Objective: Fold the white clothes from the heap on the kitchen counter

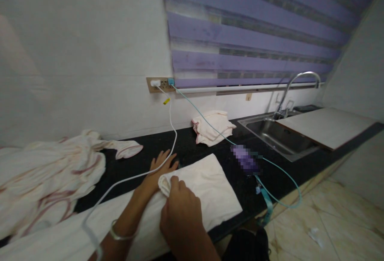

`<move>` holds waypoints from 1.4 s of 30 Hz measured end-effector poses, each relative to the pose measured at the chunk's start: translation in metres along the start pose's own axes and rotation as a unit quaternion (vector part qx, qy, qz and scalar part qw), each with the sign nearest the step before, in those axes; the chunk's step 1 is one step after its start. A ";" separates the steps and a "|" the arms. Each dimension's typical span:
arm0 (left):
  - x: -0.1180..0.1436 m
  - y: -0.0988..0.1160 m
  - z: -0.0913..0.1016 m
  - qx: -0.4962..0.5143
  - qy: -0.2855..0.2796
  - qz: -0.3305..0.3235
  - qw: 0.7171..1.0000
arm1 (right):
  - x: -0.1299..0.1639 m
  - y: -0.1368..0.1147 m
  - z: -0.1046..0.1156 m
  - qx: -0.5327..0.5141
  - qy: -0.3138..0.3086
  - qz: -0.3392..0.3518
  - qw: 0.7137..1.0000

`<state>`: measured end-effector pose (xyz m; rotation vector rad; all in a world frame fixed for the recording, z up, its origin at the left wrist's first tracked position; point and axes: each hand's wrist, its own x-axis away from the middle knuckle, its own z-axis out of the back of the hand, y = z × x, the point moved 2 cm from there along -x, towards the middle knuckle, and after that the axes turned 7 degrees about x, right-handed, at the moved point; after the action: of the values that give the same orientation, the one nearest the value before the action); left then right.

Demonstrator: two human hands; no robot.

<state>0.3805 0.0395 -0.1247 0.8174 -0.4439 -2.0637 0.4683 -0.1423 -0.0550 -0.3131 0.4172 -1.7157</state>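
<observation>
A long white cloth point(207, 181) lies smoothed along the front of the dark counter, a rolled or bunched part standing up near its middle. My right hand point(181, 209) is closed round this raised part, thumb and fingers pinching it. My left hand point(162, 165), with a bangle on its wrist, reaches across the cloth. Its fingers are spread on the counter at the far edge, and nothing shows in them. A white cord point(132, 177) passes over the left wrist area. Whether the cord touches the skin, I cannot tell.
Rumpled white garments with reddish trim point(75, 165) are heaped at the left. A folded white cloth point(213, 127) sits by the wall. Rightward are a blurred purple object point(244, 159) on a teal cable point(288, 173), a steel sink point(279, 133) and a white board point(333, 123).
</observation>
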 end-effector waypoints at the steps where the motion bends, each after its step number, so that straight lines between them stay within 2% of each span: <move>1: -0.010 -0.006 0.005 -0.006 -0.002 0.015 1.000 | -0.001 0.000 -0.004 0.010 -0.010 -0.007 1.000; 4: -0.021 -0.009 0.012 0.011 -0.004 0.038 0.999 | -0.001 0.001 -0.020 0.019 -0.039 -0.014 0.999; 8: -0.009 0.018 -0.001 0.058 -0.008 -0.001 0.998 | 0.007 0.002 -0.031 -0.033 -0.031 0.061 0.997; 11: 0.001 0.041 -0.016 0.101 -0.063 -0.033 0.992 | 0.013 0.013 -0.018 -0.090 -0.021 0.108 0.990; 13: 0.006 0.050 -0.024 0.132 -0.100 -0.045 0.985 | 0.011 0.025 -0.002 -0.102 -0.005 0.111 0.989; 16: 0.013 0.056 -0.032 0.153 -0.134 -0.072 0.977 | -0.006 0.050 0.022 -0.065 0.049 0.071 0.994; 19: 0.023 0.059 -0.041 0.113 -0.171 -0.109 0.973 | -0.035 0.076 0.033 -0.030 0.108 0.031 0.993; 21: 0.029 0.060 -0.048 0.045 -0.186 -0.120 0.974 | -0.053 0.090 0.028 -0.011 0.121 0.016 0.992; 24: 0.034 0.059 -0.055 -0.047 -0.199 -0.114 0.972 | -0.069 0.102 0.011 0.003 0.137 0.021 0.990; 29: 0.033 0.060 -0.054 -0.078 -0.216 -0.105 0.968 | -0.071 0.110 -0.018 0.040 0.143 0.053 0.988; 35: 0.032 0.067 -0.049 -0.091 -0.223 -0.089 0.966 | -0.071 0.117 -0.025 0.082 0.139 0.078 0.984; 42: 0.034 0.075 -0.047 -0.165 -0.214 -0.068 0.960 | -0.073 0.127 -0.031 0.133 0.120 0.056 0.982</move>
<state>0.4424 -0.0321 -0.1295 0.2041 -0.2644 -2.3650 0.5802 -0.0865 -0.1374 0.1103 0.3677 -1.6801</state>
